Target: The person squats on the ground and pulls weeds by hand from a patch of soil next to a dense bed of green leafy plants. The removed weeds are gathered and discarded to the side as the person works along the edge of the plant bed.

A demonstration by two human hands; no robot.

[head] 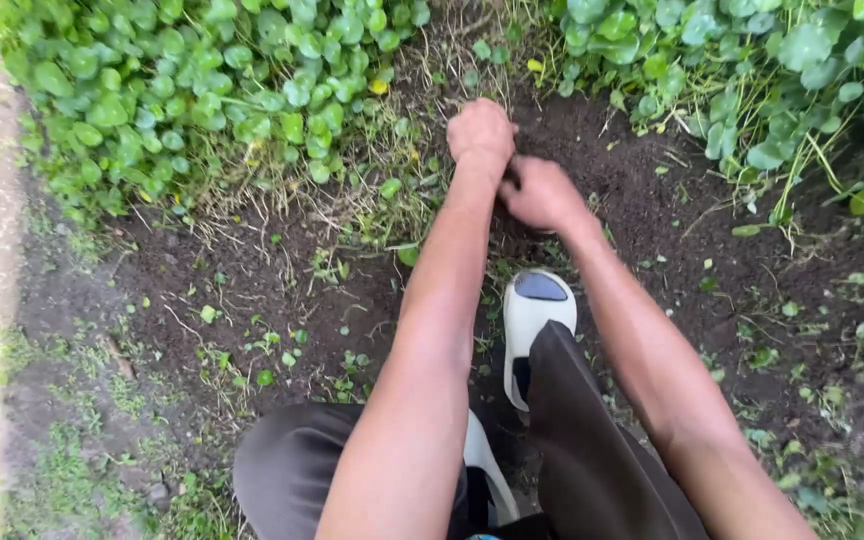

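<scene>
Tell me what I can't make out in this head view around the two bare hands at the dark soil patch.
- Left hand: closed into a fist on the dry grass; whatever it grips is hidden by the fingers.
- Right hand: seen from the back; palm and fingertips face away.
- White slip-on shoe: heel covered by the dark trouser leg.
- Round-leaved green ground cover: cut off by the top edge.
</scene>
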